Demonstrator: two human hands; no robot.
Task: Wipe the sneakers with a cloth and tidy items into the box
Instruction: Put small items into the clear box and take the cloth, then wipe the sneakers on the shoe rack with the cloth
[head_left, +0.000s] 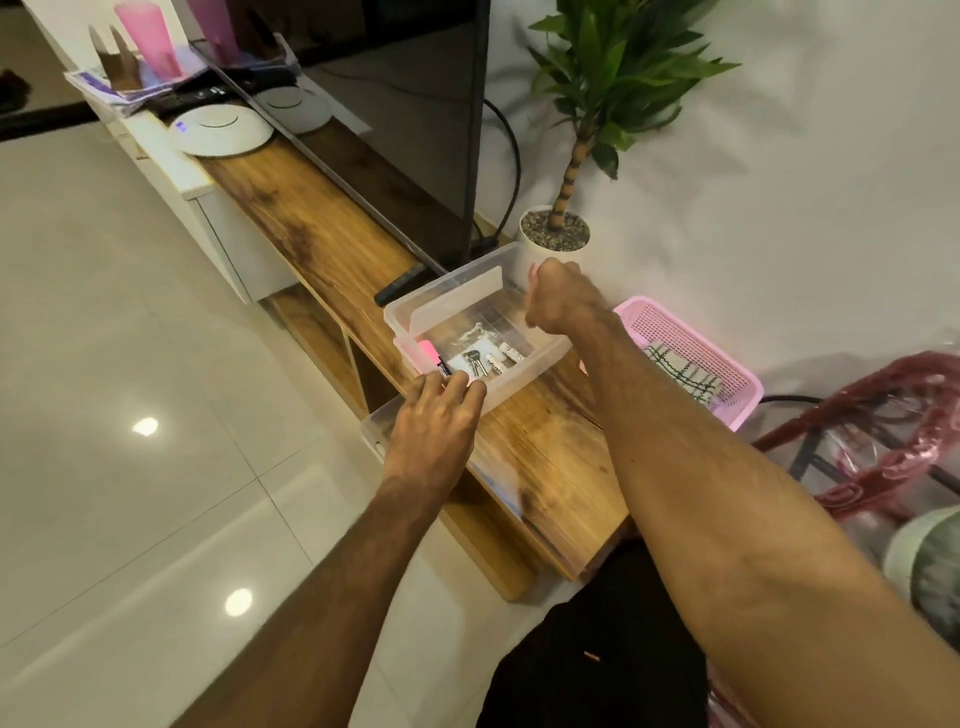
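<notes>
Clear plastic divided box sits on the brown wooden console before me, holding metal keys, white batteries and a black marker; my left hand curls its fingers over the near rim. My right hand is bunched at the far rim; I cannot tell whether it grips anything. Beyond: pink mesh basket with checked cloth, white potted plant.

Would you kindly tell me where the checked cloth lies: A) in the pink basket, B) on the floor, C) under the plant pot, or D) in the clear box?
A: the checked cloth lies inside the pink basket, beside the clear box.
</notes>
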